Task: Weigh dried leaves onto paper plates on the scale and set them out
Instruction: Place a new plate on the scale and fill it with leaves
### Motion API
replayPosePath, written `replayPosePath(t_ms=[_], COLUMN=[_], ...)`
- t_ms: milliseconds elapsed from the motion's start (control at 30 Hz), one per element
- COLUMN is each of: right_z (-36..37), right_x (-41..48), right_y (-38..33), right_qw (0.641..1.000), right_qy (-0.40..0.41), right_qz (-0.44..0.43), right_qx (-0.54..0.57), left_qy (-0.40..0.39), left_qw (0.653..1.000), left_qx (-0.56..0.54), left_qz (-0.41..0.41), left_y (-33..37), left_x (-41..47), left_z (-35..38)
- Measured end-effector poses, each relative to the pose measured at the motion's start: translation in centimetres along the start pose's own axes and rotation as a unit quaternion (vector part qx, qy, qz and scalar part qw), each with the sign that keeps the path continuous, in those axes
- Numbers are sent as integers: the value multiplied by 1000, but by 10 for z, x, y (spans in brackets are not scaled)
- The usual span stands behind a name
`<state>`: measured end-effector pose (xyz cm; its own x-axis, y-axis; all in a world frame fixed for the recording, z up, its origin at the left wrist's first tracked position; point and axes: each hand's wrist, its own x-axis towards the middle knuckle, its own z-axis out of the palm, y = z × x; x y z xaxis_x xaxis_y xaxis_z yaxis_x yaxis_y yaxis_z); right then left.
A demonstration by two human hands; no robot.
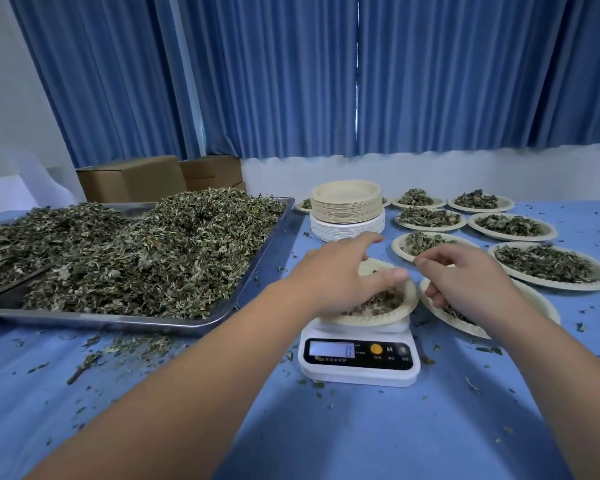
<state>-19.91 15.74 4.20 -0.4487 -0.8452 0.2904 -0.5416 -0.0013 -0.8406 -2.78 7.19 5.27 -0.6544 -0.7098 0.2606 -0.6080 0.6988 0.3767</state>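
Note:
A white digital scale (359, 365) stands on the blue tablecloth with a paper plate (394, 315) of dried leaves on it. My left hand (343, 271) lies over this plate, fingers spread and fairly straight, touching the leaves. Just right of the scale lies another paper plate (541, 306) with leaves. My right hand (471, 282) hovers over it with fingers curled down; whether they pinch any leaves is hidden. A big heap of dried leaves (146, 247) fills a steel tray (118, 322) to the left.
A stack of unused paper plates (347, 206) stands behind the scale. Several filled plates (548, 265) are set out in rows at the right. Cardboard boxes (132, 178) sit behind the tray. Leaf crumbs litter the cloth. Blue curtains hang behind.

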Motion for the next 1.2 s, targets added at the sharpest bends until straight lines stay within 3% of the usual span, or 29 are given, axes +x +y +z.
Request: replayPosePath(t_ms=[167, 300, 433, 533, 667, 867, 1067, 1200], right_z=[0, -1, 0, 1, 1, 0, 0, 0], right_x=[1, 2, 3, 3, 2, 3, 2, 3], right_y=[2, 3, 5, 5, 5, 8, 8, 8], right_qw=[1000, 1000, 1000, 1000, 999, 999, 999, 999], right_qy=[-2, 9, 11, 9, 6, 8, 6, 7], right_qz=[-5, -10, -12, -18, -24, -24, -29, -29], right_qx=[2, -4, -7, -11, -32, -20, -35, -35], left_qy=[100, 152, 82, 17, -20, 33, -84, -21], left_qw=[995, 975, 935, 911, 937, 952, 958, 969], left_qx=[-4, 109, 221, 259, 143, 174, 114, 129], left_qz=[-14, -121, -263, -319, -318, -248, -251, -210], left_y=[-14, -54, -104, -134, -143, -132, -130, -129], left_x=[-20, -41, -66, -81, -90, -92, -94, -96], left_z=[-19, -42, -60, -64, -59, -62, -58, -60])
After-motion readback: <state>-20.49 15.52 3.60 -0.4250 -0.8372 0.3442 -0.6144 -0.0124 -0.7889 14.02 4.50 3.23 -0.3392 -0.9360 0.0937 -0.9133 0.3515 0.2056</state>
